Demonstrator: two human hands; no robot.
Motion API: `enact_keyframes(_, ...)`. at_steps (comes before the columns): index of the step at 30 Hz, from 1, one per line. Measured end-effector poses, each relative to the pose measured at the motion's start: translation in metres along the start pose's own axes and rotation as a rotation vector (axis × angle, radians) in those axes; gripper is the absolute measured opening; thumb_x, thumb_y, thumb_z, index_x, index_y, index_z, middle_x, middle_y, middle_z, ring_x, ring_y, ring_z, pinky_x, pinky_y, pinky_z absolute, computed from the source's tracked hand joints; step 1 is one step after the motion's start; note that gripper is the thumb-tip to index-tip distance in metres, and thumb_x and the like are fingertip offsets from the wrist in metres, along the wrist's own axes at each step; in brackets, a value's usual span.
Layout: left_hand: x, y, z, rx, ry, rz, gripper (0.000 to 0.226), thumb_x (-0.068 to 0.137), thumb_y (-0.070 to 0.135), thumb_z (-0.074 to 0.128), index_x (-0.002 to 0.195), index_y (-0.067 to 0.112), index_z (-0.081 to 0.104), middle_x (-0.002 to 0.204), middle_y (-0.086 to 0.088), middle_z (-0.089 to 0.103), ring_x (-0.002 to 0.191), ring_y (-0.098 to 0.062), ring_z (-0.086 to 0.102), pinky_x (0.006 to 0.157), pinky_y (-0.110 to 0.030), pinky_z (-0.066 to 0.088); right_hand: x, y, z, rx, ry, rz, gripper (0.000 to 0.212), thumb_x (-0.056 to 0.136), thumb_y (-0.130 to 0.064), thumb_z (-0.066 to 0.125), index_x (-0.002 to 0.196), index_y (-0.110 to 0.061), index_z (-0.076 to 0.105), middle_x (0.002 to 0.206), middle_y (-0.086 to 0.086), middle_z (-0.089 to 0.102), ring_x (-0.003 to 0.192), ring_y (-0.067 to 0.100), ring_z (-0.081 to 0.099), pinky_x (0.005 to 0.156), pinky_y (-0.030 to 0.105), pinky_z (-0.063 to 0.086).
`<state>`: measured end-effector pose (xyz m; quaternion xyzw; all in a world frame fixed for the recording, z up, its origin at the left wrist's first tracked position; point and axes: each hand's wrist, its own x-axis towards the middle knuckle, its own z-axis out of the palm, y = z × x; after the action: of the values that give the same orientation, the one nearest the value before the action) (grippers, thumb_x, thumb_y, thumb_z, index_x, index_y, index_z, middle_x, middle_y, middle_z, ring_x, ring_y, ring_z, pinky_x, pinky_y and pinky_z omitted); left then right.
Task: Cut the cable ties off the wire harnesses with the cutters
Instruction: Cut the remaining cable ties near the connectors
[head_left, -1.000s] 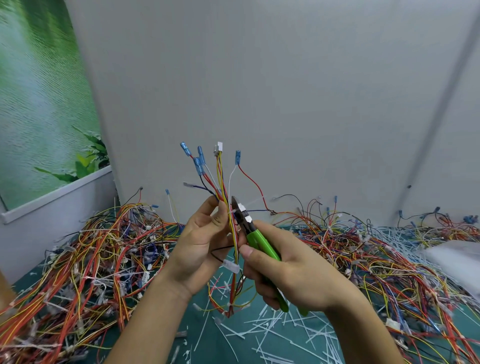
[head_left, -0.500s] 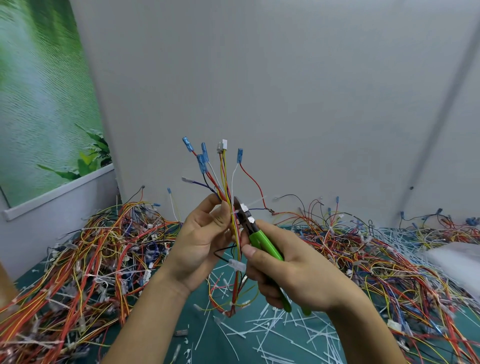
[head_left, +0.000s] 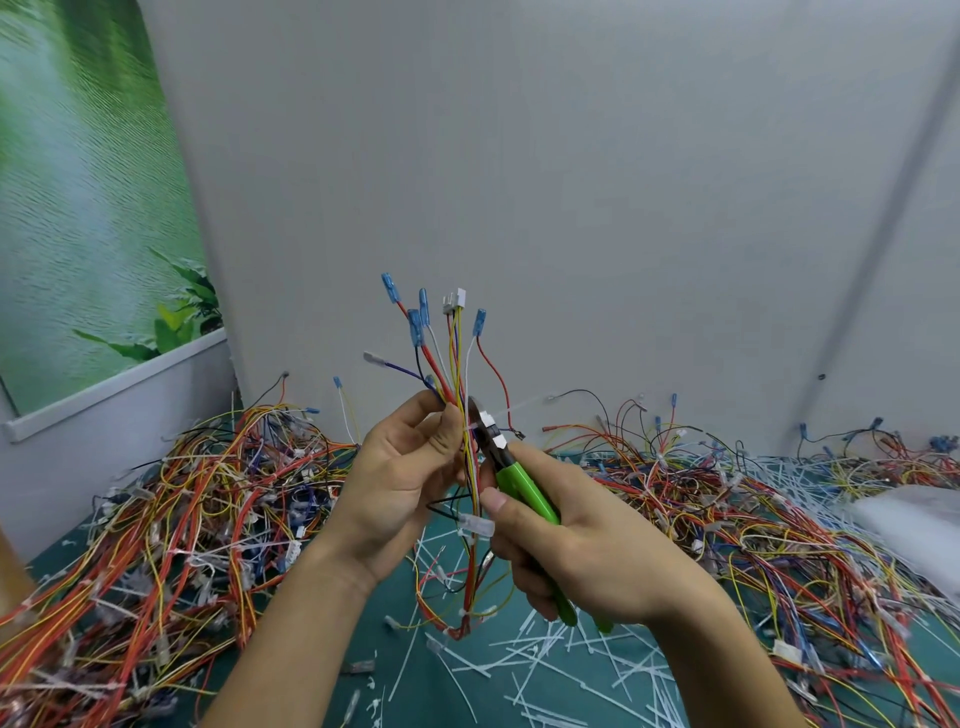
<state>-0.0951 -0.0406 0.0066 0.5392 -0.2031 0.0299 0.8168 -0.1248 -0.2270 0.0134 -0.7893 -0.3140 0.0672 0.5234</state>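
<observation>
My left hand (head_left: 397, 480) pinches a wire harness (head_left: 457, 364) upright between thumb and fingers; its red, yellow, white and blue wires fan upward to blue terminals and a white connector. My right hand (head_left: 582, 545) grips the green-handled cutters (head_left: 519, 483), whose dark jaws touch a white cable tie (head_left: 485, 420) on the bundle just right of my left thumb. The tie's thin tail sticks out to the right. Whether the jaws have closed on the tie is unclear. The harness's lower loop hangs down between my wrists.
A heap of tangled harnesses (head_left: 171, 509) lies on the left of the green mat (head_left: 405, 670), another heap (head_left: 769, 519) on the right. Cut white tie pieces (head_left: 540, 660) litter the mat in front. A white bag (head_left: 914, 519) sits far right. A grey wall stands close behind.
Both hands and the harness have stayed together, shifting only slightly in the view. The cutter jaws remain at the same tie on the bundle.
</observation>
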Motion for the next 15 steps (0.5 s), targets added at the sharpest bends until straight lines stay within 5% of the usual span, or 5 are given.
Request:
enact_keyframes(8,0.0016,-0.0025,-0.0022,0.035,0.005,0.034,0.014,0.077,0.035,0.07,0.088,0.029,0.077,0.087,0.001,0.071,0.077,-0.014,0.064,0.073,-0.028,0.054,-0.0002,-0.0013,-0.0008,0.018,-0.036,0.008,0.015,0.11,-0.029,0.049,0.109,-0.014,0.048,0.073,0.006,0.054,0.053,0.025,0.056,0.053,0.039,0.052)
enact_keyframes(15,0.0022,-0.0017,-0.0061,0.036,0.014,0.044,0.013,0.077,0.029,0.069,0.087,0.024,0.076,0.085,-0.008,0.062,0.081,-0.027,0.05,0.075,-0.036,0.046,-0.0003,-0.002,-0.0027,0.051,-0.068,0.012,0.016,0.108,-0.028,0.054,0.111,-0.013,0.05,0.072,0.004,0.054,0.053,0.029,0.057,0.055,0.047,0.052)
